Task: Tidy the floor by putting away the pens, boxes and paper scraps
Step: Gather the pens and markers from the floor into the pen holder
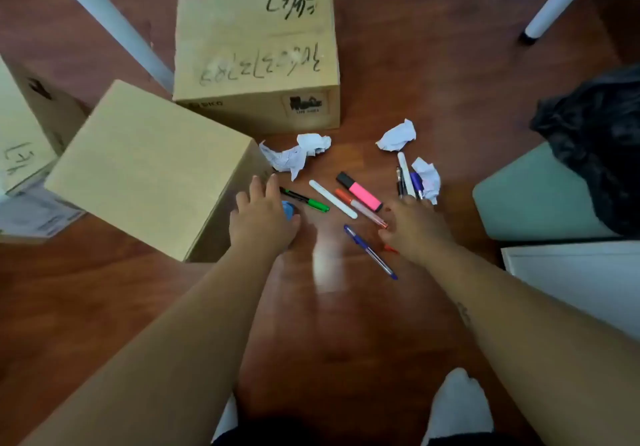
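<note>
A reddish wooden floor (346,307) under white table legs, strewn with pens, crumpled paper and cardboard boxes. Around the pink highlighter (360,191) at the middle of the litter lie a white pen (332,199) and a green marker (304,199) to its left, an orange-capped pen (360,208) touching its near side, and a blue ballpoint (370,251) nearer the person. The left hand (263,218), fingers loosely spread, rests over a small blue object (289,210) by the corner of the nearest box (149,168); the right hand (414,225) reaches with fingers spread toward a bundle of pens (408,179) right of the highlighter, gripping nothing. Judging by this, gathering the pens has only begun; next, fingers must close on thin barrels lying flat. Paper scraps (298,154) sit beyond the highlighter, before a lettered box (256,50). What the blue object is cannot be told, and a black bag (595,140) at far right is cut off.
</note>
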`<act>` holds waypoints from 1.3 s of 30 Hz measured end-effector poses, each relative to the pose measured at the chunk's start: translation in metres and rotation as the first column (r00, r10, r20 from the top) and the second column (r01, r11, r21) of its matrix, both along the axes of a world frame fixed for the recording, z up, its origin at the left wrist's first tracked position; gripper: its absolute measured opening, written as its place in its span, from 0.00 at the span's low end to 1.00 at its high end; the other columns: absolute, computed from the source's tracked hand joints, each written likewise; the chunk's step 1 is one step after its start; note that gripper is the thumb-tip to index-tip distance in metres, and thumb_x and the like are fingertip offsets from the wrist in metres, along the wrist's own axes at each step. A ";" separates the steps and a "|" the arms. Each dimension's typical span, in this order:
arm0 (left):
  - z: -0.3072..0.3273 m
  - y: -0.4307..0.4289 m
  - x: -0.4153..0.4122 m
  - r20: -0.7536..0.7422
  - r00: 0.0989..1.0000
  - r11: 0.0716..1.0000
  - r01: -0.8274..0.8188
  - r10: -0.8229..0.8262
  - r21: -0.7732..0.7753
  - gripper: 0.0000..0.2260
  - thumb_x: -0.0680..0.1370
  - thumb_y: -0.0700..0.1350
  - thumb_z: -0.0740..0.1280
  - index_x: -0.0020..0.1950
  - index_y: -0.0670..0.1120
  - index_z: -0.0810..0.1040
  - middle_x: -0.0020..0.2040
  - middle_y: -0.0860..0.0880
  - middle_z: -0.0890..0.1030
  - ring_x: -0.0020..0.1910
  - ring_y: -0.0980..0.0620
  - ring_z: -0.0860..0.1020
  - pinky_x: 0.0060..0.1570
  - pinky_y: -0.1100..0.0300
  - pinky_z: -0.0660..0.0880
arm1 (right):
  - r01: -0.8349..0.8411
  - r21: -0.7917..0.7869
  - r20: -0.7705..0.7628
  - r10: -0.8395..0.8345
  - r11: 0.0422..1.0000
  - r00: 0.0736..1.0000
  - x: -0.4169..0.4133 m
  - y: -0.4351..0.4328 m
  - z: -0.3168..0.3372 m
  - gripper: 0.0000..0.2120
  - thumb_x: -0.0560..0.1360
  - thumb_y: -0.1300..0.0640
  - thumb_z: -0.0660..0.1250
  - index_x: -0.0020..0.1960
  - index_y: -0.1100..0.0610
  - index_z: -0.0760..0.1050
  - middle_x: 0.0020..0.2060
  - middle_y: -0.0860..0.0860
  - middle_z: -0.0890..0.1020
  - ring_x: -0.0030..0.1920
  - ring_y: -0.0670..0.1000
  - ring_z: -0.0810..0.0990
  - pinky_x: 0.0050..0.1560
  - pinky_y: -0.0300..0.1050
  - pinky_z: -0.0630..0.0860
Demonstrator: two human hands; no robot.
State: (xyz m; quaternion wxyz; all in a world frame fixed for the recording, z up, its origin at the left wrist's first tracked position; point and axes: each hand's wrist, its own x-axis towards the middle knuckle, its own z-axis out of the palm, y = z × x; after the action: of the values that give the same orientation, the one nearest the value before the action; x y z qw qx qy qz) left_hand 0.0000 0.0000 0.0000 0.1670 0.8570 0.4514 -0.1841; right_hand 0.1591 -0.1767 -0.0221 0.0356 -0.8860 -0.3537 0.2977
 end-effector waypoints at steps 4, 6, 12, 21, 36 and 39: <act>-0.032 -0.008 -0.013 -0.024 0.995 0.995 -0.096 0.095 -0.030 0.37 0.76 0.59 0.67 0.79 0.50 0.52 0.79 0.42 0.53 0.74 0.36 0.59 0.66 0.41 0.67 | -0.047 -0.075 0.021 0.049 0.996 0.999 -0.024 0.000 -0.035 0.20 0.74 0.48 0.67 0.64 0.50 0.71 0.62 0.51 0.75 0.65 0.58 0.69 0.64 0.54 0.67; -0.044 -0.012 -0.014 -0.031 0.991 0.990 -0.130 0.128 -0.048 0.37 0.76 0.59 0.66 0.79 0.51 0.52 0.79 0.42 0.52 0.73 0.36 0.59 0.67 0.41 0.66 | -0.053 -0.106 -0.002 0.053 0.993 0.999 -0.033 0.001 -0.048 0.19 0.75 0.49 0.66 0.65 0.51 0.70 0.64 0.51 0.74 0.67 0.58 0.67 0.65 0.55 0.64; -0.077 -0.009 -0.023 0.024 0.964 0.959 -0.259 0.263 -0.118 0.37 0.77 0.57 0.67 0.80 0.55 0.48 0.78 0.40 0.52 0.73 0.35 0.58 0.67 0.41 0.64 | -0.079 -0.155 0.089 0.093 0.985 0.992 -0.054 -0.002 -0.094 0.18 0.76 0.48 0.65 0.64 0.51 0.71 0.66 0.52 0.72 0.69 0.57 0.65 0.66 0.56 0.62; -0.082 -0.020 -0.044 0.066 0.995 0.985 -0.061 0.072 -0.162 0.51 0.70 0.47 0.76 0.80 0.57 0.41 0.71 0.41 0.59 0.69 0.37 0.63 0.65 0.46 0.67 | 0.115 -0.116 -0.083 -0.125 0.987 0.989 -0.060 -0.003 -0.121 0.22 0.74 0.61 0.66 0.68 0.59 0.69 0.62 0.58 0.74 0.61 0.60 0.75 0.59 0.52 0.74; -0.079 -0.061 -0.045 0.390 0.921 0.983 0.080 -0.009 -0.165 0.26 0.69 0.45 0.75 0.62 0.49 0.66 0.61 0.48 0.70 0.55 0.45 0.75 0.47 0.47 0.77 | 0.660 0.365 -0.578 -0.396 0.656 0.714 -0.035 0.000 -0.054 0.07 0.69 0.60 0.69 0.41 0.50 0.73 0.36 0.49 0.78 0.44 0.58 0.81 0.51 0.59 0.80; -0.089 -0.062 -0.044 0.391 0.920 0.985 0.038 0.033 -0.171 0.26 0.67 0.47 0.77 0.55 0.54 0.63 0.57 0.49 0.75 0.52 0.47 0.75 0.41 0.52 0.74 | 0.637 0.436 -0.596 -0.325 0.636 0.734 -0.036 0.007 -0.043 0.06 0.70 0.60 0.70 0.45 0.53 0.75 0.38 0.50 0.80 0.42 0.51 0.80 0.45 0.47 0.77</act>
State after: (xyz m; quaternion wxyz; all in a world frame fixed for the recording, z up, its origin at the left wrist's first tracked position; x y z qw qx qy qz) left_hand -0.0441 -0.0622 -0.0894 0.3285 0.8590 0.3897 -0.0477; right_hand 0.1229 -0.1697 -0.0654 0.4862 -0.7877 -0.1527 0.3463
